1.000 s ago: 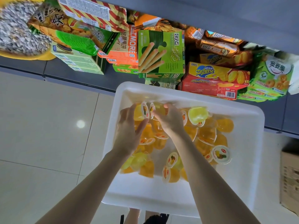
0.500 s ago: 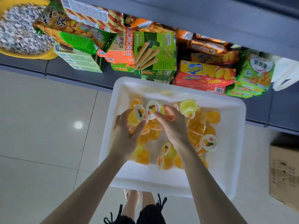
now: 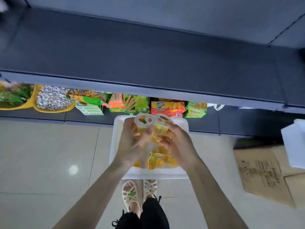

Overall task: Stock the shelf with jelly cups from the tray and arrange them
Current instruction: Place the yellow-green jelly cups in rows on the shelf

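Observation:
A white tray (image 3: 116, 142) stands on the floor in front of the shelves, with several yellow and orange jelly cups (image 3: 158, 161) in it. My left hand (image 3: 130, 142) grips a jelly cup (image 3: 144, 120) with a fruit-printed lid, lifted above the tray. My right hand (image 3: 178, 142) grips a second jelly cup (image 3: 162, 121) right beside it, the two lids almost touching. A dark grey shelf (image 3: 148, 63) stretches bare across the view above the tray.
The bottom shelf holds snack boxes: a green biscuit-stick box (image 3: 137, 103), a red cheese-cracker box (image 3: 167, 109), and yellow bowls of wrapped sweets (image 3: 52, 100). A cardboard box (image 3: 262, 172) and a white box (image 3: 295, 142) lie at the right. My feet (image 3: 140, 192) stand below the tray.
Both hands have lifted out of the tray, each with a jelly cup. The view has pulled back and upward, so the bare grey shelf now fills the top.

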### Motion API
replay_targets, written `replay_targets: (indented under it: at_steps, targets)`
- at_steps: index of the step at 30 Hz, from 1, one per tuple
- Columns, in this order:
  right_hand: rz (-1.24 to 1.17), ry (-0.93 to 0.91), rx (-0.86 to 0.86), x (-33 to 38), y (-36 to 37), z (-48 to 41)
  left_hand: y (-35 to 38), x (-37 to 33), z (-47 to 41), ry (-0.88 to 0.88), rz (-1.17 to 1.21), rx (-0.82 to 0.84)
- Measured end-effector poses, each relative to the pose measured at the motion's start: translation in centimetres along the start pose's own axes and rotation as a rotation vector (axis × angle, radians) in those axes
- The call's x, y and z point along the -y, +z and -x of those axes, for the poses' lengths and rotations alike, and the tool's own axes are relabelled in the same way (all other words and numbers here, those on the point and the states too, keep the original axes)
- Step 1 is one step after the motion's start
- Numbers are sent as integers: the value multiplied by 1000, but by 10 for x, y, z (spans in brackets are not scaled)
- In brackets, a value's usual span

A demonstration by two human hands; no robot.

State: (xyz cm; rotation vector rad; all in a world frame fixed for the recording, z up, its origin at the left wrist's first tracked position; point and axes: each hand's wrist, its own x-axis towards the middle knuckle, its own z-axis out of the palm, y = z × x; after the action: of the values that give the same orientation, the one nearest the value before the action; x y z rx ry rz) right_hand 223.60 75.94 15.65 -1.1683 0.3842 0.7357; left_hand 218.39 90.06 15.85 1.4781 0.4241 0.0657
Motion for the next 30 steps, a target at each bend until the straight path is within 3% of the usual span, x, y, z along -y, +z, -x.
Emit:
replay_targets:
  at_steps: [8, 13, 18, 24, 30]
  targets:
    - [107, -244, 82, 145, 3, 103, 68, -152, 20, 260, -119, 103]
    - [211, -462, 154, 231, -42, 147, 141, -227, 23, 443, -121, 131]
    - [396, -653, 136, 315, -99, 176, 225, -279, 24, 540, -113, 75]
    - [447, -859, 113, 410, -141, 195, 300, -330, 6, 605, -105, -58]
    - [531, -942, 104, 481, -163, 186, 341, -383, -29, 708, -231, -87]
